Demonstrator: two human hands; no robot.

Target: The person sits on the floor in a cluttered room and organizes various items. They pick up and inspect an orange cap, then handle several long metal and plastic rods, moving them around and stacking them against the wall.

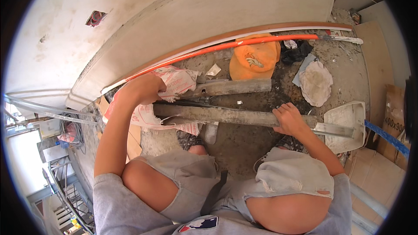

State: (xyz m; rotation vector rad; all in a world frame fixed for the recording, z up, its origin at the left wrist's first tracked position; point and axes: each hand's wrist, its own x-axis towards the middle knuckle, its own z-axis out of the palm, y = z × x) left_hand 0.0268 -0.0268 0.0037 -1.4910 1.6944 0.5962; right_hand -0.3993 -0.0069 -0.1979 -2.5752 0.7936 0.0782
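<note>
Two long, dirty grey bars run left to right before my knees, their left ends by a torn white-and-red woven sack. My right hand is wrapped round the nearer bar close to its right end. Over the sack at the left, my left hand is closed, its fingers curled down; what they hold is hidden. The farther bar lies beyond the nearer one. A thinner bright metal channel sticks out to the right beyond my right hand.
An orange cap lies beyond the bars, beside a black plastic bag and a crumpled whitish cloth. An orange pole stretches along leaning pale boards. A white plastic tub and cardboard are at the right.
</note>
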